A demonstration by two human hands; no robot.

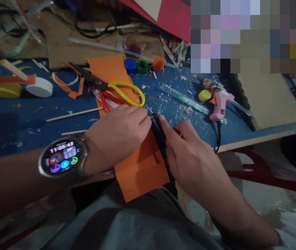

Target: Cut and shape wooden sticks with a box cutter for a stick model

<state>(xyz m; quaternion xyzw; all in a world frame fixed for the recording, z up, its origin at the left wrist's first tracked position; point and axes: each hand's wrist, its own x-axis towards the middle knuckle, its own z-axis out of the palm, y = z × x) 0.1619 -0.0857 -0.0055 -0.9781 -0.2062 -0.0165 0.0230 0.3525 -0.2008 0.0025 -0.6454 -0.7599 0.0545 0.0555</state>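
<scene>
Blue table (59,107) | left hand (116,137), right hand (189,156) pinch dark strip (157,122)

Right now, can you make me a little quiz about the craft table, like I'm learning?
1. True or false: the yellow-handled scissors are in one of the hands.
2. Which colour is the glue gun? A) green B) pink C) black
3. Fill in: both hands rest on a sheet of ____ paper.

Key:
1. False. The scissors lie on the blue table, above the left hand.
2. B, pink.
3. Orange. The left hand presses the orange paper and the right hand pinches a small dark thing at its edge; what it is cannot be told.
</scene>
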